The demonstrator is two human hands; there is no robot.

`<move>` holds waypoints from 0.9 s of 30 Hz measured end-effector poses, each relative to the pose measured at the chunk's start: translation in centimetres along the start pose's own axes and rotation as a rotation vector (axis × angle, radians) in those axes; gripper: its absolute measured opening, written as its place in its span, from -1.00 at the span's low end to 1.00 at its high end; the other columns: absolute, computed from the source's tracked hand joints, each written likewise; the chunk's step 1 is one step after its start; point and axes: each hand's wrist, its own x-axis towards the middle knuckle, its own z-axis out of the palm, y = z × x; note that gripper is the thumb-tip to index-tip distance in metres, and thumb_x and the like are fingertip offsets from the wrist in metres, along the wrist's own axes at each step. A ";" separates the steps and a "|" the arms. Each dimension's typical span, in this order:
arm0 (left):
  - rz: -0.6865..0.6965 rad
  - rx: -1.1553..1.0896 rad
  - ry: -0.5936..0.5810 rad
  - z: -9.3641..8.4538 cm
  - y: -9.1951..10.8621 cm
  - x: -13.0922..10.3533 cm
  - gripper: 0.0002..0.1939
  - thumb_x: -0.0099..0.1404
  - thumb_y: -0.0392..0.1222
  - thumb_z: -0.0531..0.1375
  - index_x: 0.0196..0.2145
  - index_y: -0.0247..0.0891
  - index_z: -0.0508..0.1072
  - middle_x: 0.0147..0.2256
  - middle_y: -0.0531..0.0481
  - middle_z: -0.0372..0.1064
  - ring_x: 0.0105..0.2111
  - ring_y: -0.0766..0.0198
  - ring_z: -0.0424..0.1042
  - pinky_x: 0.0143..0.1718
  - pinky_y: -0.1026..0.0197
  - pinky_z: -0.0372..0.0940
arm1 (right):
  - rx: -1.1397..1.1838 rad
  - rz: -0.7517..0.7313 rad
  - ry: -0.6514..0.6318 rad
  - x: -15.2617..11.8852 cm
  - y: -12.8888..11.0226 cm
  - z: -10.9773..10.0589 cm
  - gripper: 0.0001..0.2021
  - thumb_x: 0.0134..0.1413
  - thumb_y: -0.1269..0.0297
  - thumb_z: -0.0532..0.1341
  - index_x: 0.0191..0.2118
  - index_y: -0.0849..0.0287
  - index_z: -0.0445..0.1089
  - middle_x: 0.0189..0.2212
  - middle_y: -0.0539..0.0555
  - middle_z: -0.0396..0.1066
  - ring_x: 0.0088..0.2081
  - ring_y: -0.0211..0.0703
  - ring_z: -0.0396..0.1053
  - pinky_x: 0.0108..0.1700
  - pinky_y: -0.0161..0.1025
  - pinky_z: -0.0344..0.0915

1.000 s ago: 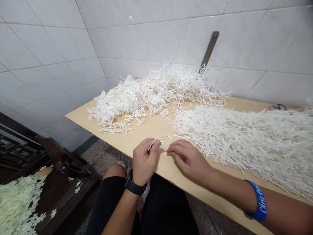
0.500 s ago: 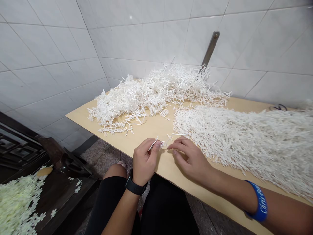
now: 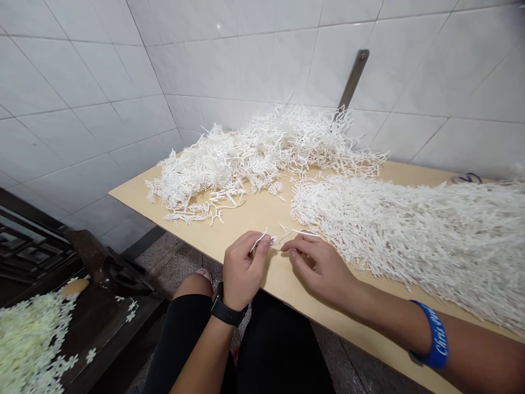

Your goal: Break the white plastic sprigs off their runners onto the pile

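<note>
My left hand (image 3: 247, 267), with a black watch on its wrist, pinches small white branched pieces (image 3: 258, 241) between thumb and fingers near the table's front edge. Just right of it, my right hand (image 3: 318, 261) has its index finger and thumb curled close together beside a thin white stem (image 3: 301, 232); whether the fingertips hold it is too small to tell. Beyond my hands lies a tangled heap of white branched pieces (image 3: 262, 148). To the right, a dense, flatter pile of white pieces (image 3: 402, 230) reaches close to my right forearm.
The wooden table (image 3: 241, 224) stands against a tiled wall (image 3: 270, 60), where a metal bracket (image 3: 353, 79) is fixed. Pale flower-shaped pieces (image 3: 33, 339) lie on dark furniture (image 3: 98, 323) at lower left. A dark loop (image 3: 467, 178) rests at the back right.
The thin white stem near my right fingers has shifted and now looks bent over them. Both hands stay almost in the same place.
</note>
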 end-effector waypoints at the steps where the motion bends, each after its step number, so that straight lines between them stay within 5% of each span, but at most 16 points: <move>1: 0.002 0.001 -0.003 0.0 0.0 0.0 -0.73 0.43 -0.15 0.08 -0.37 -0.27 0.47 -0.40 0.00 0.41 -0.37 0.29 0.37 -0.30 0.26 0.20 | 0.002 0.001 -0.003 0.0 0.0 0.0 -0.79 0.24 0.46 0.08 -0.20 0.14 0.46 -0.34 0.06 0.47 -0.23 -0.08 0.40 -0.16 -0.13 0.29; 27: 0.070 0.074 0.007 0.3 0.1 -0.1 -0.73 0.43 -0.19 0.08 -0.42 -0.26 0.42 -0.44 0.02 0.38 -0.40 0.31 0.34 -0.32 0.26 0.18 | -0.028 -0.054 -0.183 0.1 0.1 -0.1 -0.79 0.21 0.50 0.08 -0.24 0.15 0.45 -0.40 0.02 0.44 -0.31 -0.15 0.38 -0.21 -0.18 0.24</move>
